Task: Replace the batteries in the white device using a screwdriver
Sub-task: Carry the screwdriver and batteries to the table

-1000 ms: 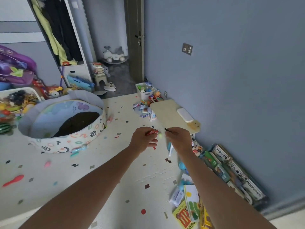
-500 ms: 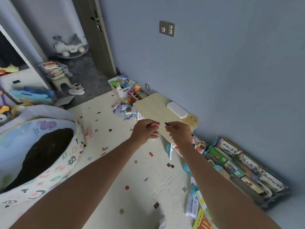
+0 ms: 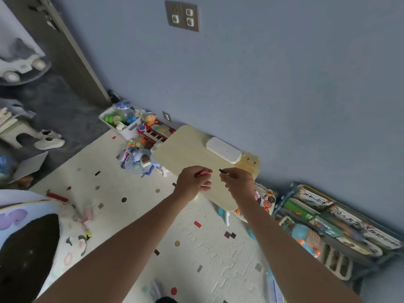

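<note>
Moved: camera has tipped down & closer; both hands now over the small table [image 3: 185, 154] edge, items unchanged.
L hand [image 3: 192, 182]: fingers closed on red battery [image 3: 203, 172].
R hand [image 3: 238, 184]: pinching a thin dark tool tip [image 3: 220, 171], prob. screwdriver.
White device [image 3: 224, 150]: flat on table by wall, untouched.
Handling: looks light, rigid, smooth plastic; grip by long sides.
Axis: long axis runs along the wall, upper-left to lower-right.

Hands [image 3: 215, 181] over table [image 3: 185, 149], device [image 3: 224, 150]

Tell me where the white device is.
The white device lies on the small table, at its far edge by the blue wall, beyond both hands.
</note>
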`<control>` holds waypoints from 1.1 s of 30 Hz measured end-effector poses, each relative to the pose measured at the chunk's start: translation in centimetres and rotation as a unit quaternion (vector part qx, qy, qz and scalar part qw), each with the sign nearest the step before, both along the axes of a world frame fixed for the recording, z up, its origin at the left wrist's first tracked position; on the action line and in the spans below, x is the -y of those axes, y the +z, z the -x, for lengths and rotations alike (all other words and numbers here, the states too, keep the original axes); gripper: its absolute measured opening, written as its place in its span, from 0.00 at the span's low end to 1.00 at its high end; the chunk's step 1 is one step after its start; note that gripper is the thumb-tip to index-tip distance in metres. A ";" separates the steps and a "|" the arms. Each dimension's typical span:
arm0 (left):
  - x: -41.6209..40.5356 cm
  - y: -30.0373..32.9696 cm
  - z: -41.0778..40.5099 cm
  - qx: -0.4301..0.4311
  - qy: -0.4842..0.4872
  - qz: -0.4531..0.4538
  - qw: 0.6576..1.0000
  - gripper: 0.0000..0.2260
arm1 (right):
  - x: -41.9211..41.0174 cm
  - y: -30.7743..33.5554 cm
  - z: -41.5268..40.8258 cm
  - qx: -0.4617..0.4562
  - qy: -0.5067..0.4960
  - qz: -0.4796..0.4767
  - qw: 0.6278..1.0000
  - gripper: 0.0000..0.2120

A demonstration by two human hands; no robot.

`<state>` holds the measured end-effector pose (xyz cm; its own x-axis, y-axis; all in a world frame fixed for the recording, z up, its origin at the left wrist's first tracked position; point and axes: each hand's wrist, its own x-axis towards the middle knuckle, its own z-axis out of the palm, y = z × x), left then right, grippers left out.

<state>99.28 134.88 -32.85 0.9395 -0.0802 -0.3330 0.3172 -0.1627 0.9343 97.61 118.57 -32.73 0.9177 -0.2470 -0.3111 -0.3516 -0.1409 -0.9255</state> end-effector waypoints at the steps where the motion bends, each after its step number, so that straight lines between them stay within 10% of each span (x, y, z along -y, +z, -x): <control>1: -0.3 -0.6 -1.8 -0.005 -0.012 0.003 1.000 0.06 | -0.3 -0.4 -1.5 -0.003 -0.009 0.005 1.000 0.05; 28: 0.2 -27.7 -33.3 -0.116 -0.226 -0.073 0.964 0.06 | -2.7 -27.3 -26.0 -0.132 -0.226 -0.008 0.965 0.06; 33: -0.3 -36.2 -35.8 -0.022 -0.324 -0.164 0.931 0.06 | -3.2 -35.2 -27.6 -0.150 -0.267 -0.022 0.952 0.06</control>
<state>135.09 135.21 -69.06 0.7137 -0.5138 -0.4760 0.0892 -0.6073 0.7894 125.25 121.80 -67.94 0.5333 -0.6346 -0.5593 -0.6111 0.1681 -0.7735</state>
